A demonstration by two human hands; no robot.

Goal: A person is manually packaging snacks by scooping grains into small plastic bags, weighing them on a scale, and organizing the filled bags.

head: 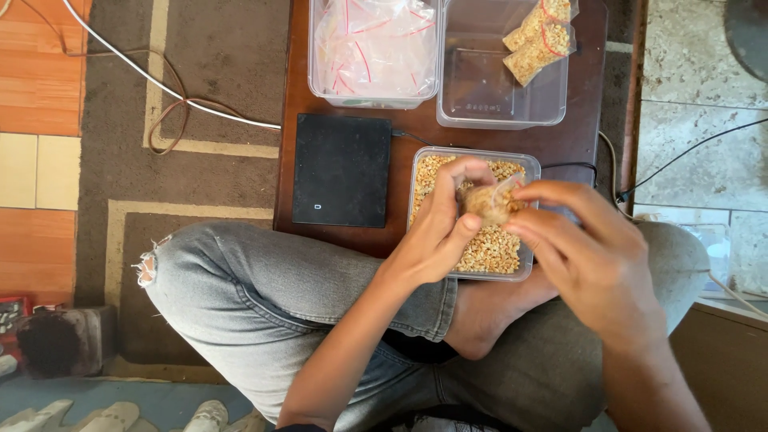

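Both hands are meeting above the clear rectangular plastic tub of yellow grain (480,254) on the low dark wooden table (576,136), the left hand (438,232) curling its fingers around a small clear grain-filled plastic bag (486,203) while the right hand (588,252) is pinching the bag's top edge with bent fingertips.

Low wooden table (576,140) bears three tubs (472,100) and a scale (342,170).

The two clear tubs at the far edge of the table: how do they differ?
The left tub is packed with empty clear bags bearing red strips; the right tub holds only two grain-filled bags at its far corner, its floor mostly bare. The left tub looks cloudy from the bags, the right see-through. Both are clear, rectangular, lidless plastic.
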